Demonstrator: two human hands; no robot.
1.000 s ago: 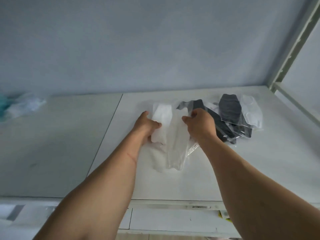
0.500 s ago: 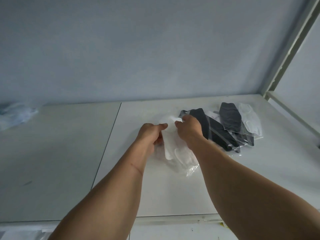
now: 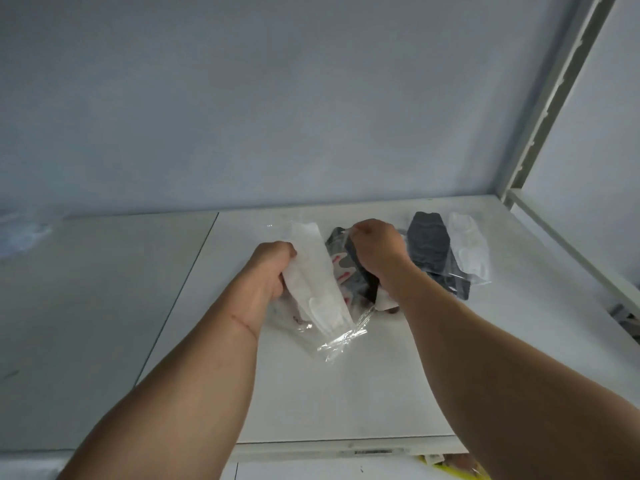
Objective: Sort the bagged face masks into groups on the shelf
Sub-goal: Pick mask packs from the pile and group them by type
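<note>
Since half a second ago my two hands have drawn apart: they were pinching the same white bag close together, and now each has its own bag. My left hand (image 3: 272,268) has its fingers curled round the upper left edge of a white bagged mask (image 3: 317,282), which stands tilted off the shelf (image 3: 346,393), its clear plastic tail hanging toward me and brushing the shelf surface. My right hand (image 3: 375,249) is closed in a fist on the top of a dark bagged mask (image 3: 353,271) with red and pale markings, lifted just beside the white one; their lower ends overlap where the plastic bunches. I can't tell whether another bag is caught behind the white one, though some print shows through the film near my left wrist. To the right, close to my right hand, lies a pile of black bagged masks (image 3: 427,247) flat on the shelf, and against its right side a white bagged mask (image 3: 469,247) partly overlapping it. Far left, on the grey shelf panel (image 3: 86,306), I see a blurred heap of pale bags (image 3: 20,233) at the wall. A white upright post (image 3: 540,133) rises at the right rear corner.
</note>
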